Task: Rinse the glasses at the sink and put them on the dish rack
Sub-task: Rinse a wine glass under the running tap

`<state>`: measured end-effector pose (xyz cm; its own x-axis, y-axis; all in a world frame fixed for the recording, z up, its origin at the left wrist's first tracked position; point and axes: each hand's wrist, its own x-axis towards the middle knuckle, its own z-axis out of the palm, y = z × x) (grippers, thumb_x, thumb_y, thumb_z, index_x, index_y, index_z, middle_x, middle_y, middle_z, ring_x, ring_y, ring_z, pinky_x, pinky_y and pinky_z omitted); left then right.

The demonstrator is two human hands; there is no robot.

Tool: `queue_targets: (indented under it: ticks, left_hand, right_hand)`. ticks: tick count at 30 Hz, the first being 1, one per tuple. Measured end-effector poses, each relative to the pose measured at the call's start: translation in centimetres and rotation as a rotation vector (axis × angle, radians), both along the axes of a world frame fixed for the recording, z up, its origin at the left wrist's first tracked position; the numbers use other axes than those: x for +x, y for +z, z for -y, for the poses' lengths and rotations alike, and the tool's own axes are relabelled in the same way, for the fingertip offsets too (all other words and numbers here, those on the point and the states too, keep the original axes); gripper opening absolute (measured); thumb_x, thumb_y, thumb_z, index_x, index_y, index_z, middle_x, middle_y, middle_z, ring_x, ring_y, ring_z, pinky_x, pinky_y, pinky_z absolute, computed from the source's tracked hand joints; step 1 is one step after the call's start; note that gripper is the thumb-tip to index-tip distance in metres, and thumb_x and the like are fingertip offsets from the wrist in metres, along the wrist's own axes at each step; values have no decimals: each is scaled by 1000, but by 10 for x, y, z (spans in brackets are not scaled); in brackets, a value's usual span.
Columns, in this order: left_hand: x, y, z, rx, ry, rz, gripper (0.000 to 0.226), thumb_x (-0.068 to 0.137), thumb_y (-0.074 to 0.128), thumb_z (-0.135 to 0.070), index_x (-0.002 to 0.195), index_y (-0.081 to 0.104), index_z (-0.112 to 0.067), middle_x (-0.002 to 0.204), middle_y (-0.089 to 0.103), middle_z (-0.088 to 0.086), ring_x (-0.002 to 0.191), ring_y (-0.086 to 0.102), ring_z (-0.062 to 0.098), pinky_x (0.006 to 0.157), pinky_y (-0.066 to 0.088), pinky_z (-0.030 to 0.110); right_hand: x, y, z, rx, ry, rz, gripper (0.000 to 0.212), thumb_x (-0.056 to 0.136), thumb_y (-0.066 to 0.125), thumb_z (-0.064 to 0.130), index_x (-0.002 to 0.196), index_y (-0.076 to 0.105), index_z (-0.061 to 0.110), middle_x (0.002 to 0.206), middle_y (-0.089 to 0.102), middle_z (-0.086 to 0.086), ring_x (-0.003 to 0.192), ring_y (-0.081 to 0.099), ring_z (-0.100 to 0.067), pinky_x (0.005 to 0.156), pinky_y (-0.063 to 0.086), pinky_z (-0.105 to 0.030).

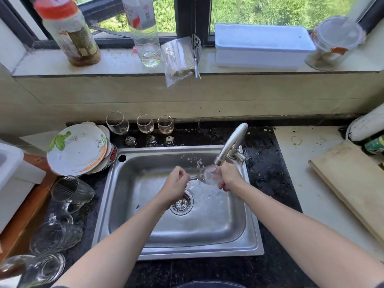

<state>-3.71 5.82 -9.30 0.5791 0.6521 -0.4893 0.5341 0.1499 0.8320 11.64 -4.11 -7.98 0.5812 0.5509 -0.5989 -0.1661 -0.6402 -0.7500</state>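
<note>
Both bare forearms enter from the bottom of the frame and reach over the steel sink [247,235] at centre. Left hand [175,186]: fingers clenched around the stem of a wine glass [209,175], which lies tilted nearly sideways above the basin. Right hand [229,175]: fingers wrapped around the bowl of the same glass, directly below the faucet [232,144] spout. Water splashes around the bowl and over the basin floor near the drain strainer [181,202].

Three stemmed glasses [145,125] stand upright in a row on the dark counter [268,169] behind the sink, just apart from one another. Stacked plates [76,148] lean at the sink's upper left corner. Several clear tumblers [70,192] lie on their sides along the lower left of the frame.

On the windowsill at the top: a red-capped jar [68,32], a clear bottle [143,30], a bag of sticks [178,59], a white box [261,44] and a lidded container [336,40]. A wooden cutting board [351,183] lies at the right edge.
</note>
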Motion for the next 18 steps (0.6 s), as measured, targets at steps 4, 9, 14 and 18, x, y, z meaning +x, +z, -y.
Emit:
queue_targets:
  ticks: [4,9,14,18]
  left_hand:
    - [1,0,1,-89,159,-5,15,95,38,-15,81,39,-16,68,41,4,50,30,14,42,25,23]
    - [-2,2,6,43,102,-26,18,96,40,-19,78,39,-17,70,42,2,59,35,18,50,30,30]
    - [-2,10,0,42,152,-25,16,96,38,-17,81,42,-15,71,43,1,58,36,18,46,29,25]
    - [-1,20,10,322,38,-65,21,100,37,-22,88,47,-8,77,51,1,72,45,18,67,36,37]
  right_hand:
    - [-14,-5,14,121,270,538,51,93,25,64,98,59,26,94,64,4,82,60,-15,75,49,-39]
    - [-2,1,0,7,194,202,31,103,35,34,99,58,14,84,65,-10,53,59,-21,47,38,-30]
    - [-15,4,11,84,455,606,53,89,32,67,106,61,26,100,63,3,86,54,-9,81,49,-37]
    - [-8,4,-2,-15,183,246,44,99,38,52,92,59,15,83,67,-7,56,59,-20,50,45,-30]
